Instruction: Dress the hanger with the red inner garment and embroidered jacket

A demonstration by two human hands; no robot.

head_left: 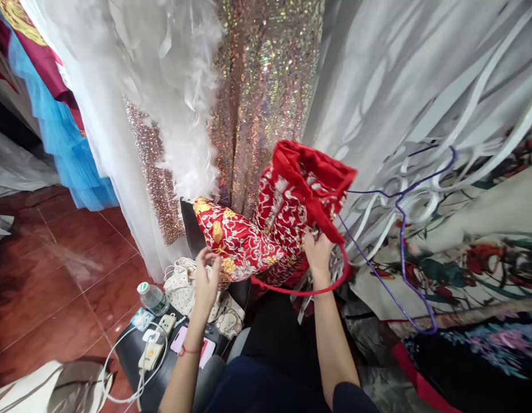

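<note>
Dark-clothed lap and both forearms fill the near foreground, and above them a red embroidered garment (pixel 291 212) with gold and silver patterning is held up between the two hands. Its left part, a sleeve-like fold, is pinched at the lower edge by the left hand (pixel 206 276), whose fingers are curled together on the cloth. Its right part is gripped from below by the right hand (pixel 318 252), closed on the fabric where a red hanger (pixel 311 291) loops beneath. Judging from this, the garment appears only partly dealt with: the hanger seems to be within or against it, but the cloth is bunched and folded, with the sleeve unstraightened and nothing hung up. Right of the garment a purple hanger (pixel 403 229) lies over a heap of white hangers (pixel 424 189) on floral fabric. Behind it hang a sequinned dress (pixel 266 86) and white feathered gowns (pixel 162 86). Below and left of it sit a small dark table (pixel 134 353) with chargers, a phone (pixel 179 339) and a water bottle (pixel 152 298).
</note>
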